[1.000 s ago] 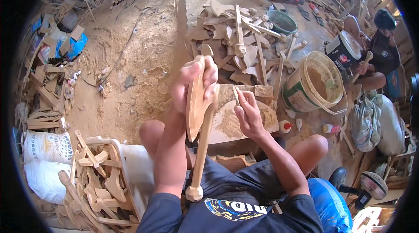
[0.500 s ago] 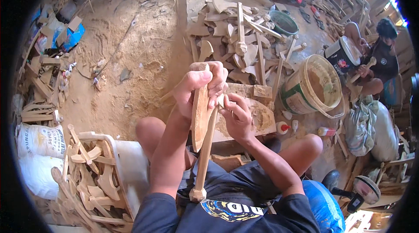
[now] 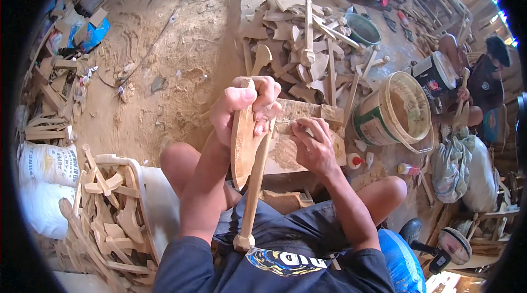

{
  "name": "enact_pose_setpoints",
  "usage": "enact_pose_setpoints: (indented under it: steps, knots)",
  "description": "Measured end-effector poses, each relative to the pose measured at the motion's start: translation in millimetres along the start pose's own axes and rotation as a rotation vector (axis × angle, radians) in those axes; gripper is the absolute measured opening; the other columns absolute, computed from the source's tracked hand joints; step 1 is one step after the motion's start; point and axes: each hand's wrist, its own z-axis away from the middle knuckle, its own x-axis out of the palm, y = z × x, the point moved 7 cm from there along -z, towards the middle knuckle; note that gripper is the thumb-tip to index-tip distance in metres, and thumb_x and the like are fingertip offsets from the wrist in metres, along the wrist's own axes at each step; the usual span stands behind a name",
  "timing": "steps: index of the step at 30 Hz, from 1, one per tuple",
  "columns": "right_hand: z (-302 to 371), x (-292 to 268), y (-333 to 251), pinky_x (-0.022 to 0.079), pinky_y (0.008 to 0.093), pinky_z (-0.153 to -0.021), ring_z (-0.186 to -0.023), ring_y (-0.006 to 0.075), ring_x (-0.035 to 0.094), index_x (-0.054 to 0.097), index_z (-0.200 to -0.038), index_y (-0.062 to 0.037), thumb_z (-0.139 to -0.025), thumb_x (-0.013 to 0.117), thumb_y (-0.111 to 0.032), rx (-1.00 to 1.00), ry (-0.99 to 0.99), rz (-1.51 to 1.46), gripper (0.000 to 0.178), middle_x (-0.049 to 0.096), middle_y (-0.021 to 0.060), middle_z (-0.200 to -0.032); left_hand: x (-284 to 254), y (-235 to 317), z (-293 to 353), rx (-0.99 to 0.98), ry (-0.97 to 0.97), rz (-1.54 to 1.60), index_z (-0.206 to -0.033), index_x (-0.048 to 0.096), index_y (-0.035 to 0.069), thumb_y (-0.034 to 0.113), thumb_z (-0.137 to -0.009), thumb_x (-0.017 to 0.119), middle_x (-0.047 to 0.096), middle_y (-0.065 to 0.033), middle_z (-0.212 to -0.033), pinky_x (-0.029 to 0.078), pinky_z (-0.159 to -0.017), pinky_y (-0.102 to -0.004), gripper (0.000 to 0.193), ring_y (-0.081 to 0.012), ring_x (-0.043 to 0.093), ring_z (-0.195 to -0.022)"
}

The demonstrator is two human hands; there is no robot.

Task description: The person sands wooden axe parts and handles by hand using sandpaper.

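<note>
My left hand (image 3: 253,99) is wrapped round the upper part of an axe-shaped wooden piece (image 3: 256,188). Its long handle runs down to a knobbed end resting against my shirt at the waist. A broad pale blade hangs on the left side, and a curved wooden tip rises beyond my knuckles. To the right, my right hand (image 3: 317,144) is apart from the handle, its fingers curled and thumb close to them, over a wooden work block (image 3: 282,164). Whatever those fingers may pinch is too small to make out.
A heap of cut wooden parts (image 3: 285,24) lies ahead. A dusty bucket (image 3: 379,112), small glue bottles (image 3: 355,160) and sacks (image 3: 477,172) stand right. Beside my left leg is a bin of wooden pieces (image 3: 118,216). Two people sit farther off; one holds a wooden piece.
My right hand has drawn away from the handle to the right and slightly down. The axe-shaped piece, still in my left hand, has shifted a little left.
</note>
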Motion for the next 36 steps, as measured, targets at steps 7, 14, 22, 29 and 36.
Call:
enact_pose_setpoints:
  steps: [7,14,22,29,36]
  knots:
    - [-26,-30,-9,0.058,0.0413,-0.083,-0.095,0.0324,0.07,0.076,-0.105,-0.0011,-0.078,0.082,0.004,0.018,0.037,-0.111,0.028,0.075,0.0125,-0.113,16,-8,-6,0.002,-0.021,-0.016,-0.068,0.046,0.006,0.037,-0.086,0.057,0.042,-0.0011,-0.069,0.04,-0.046,-0.0218,0.038,-0.0075,0.046,-0.054]
    - [-22,-36,-22,0.058,0.0428,-0.084,-0.096,0.0305,0.069,0.073,-0.098,-0.0008,-0.073,0.076,0.007,-0.021,-0.132,-0.034,0.026,0.072,0.0101,-0.115,20,-13,-4,-0.012,-0.034,-0.054,-0.07,0.048,0.004,0.037,-0.083,0.061,0.042,-0.002,-0.071,0.041,-0.045,-0.0212,0.038,-0.0079,0.046,-0.055]
    - [-12,-35,-29,0.058,0.0409,-0.075,-0.092,0.0287,0.071,0.078,-0.104,-0.0033,-0.07,0.082,0.004,-0.059,-0.244,-0.048,0.036,0.075,0.0074,-0.113,13,-19,-3,-0.047,-0.019,-0.057,-0.068,0.047,0.005,0.04,-0.083,0.06,0.042,-0.0019,-0.07,0.038,-0.045,-0.0207,0.04,-0.0078,0.046,-0.055]
    - [-29,-56,-31,0.056,0.04,-0.074,-0.087,0.0274,0.07,0.079,-0.099,-0.0059,-0.064,0.084,0.002,-0.127,-0.22,-0.038,0.036,0.077,0.0052,-0.109,23,-20,-8,-0.045,-0.04,-0.085,-0.068,0.047,0.005,0.042,-0.084,0.06,0.043,-0.0019,-0.068,0.037,-0.046,-0.0206,0.042,-0.0073,0.046,-0.054]
    - [-34,-67,-13,0.056,0.041,-0.079,-0.093,0.0277,0.07,0.079,-0.099,-0.0046,-0.068,0.081,0.003,-0.079,-0.091,0.103,0.032,0.076,0.0054,-0.115,31,-27,-10,-0.065,-0.114,-0.03,-0.069,0.05,0.004,0.039,-0.085,0.061,0.046,-0.0033,-0.069,0.039,-0.048,-0.0208,0.04,-0.0088,0.049,-0.055]
